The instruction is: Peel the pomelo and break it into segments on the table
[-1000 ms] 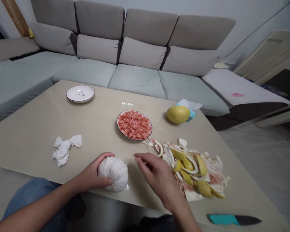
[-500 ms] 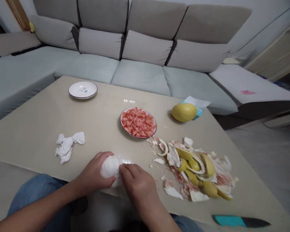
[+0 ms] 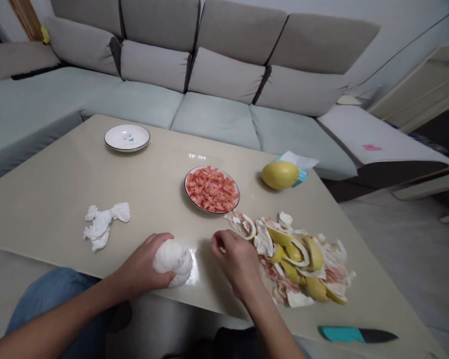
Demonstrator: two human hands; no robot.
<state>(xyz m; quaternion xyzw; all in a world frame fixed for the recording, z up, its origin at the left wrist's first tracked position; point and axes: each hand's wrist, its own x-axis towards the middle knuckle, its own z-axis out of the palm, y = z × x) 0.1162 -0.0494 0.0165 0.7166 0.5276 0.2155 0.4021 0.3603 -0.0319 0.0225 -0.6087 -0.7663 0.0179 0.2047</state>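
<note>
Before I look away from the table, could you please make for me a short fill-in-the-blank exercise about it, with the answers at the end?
1. The hand that holds the round white fruit is the person's ____ one.
2. The smooth oval fruit beside the blue and white packet is ____ in colour.
3. The tool with the turquoise handle and dark blade is a ____.
4. The crumpled tissue lies to the ____ of the heap of peel.

Missing words: left; yellow; knife; left.

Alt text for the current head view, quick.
Left hand grips a white, seemingly peeled fruit; the right hand, curled, is apart from it. Beyond sits a plate of pink pulp; yellow peel and a teal-handled knife lie to the right.
</note>
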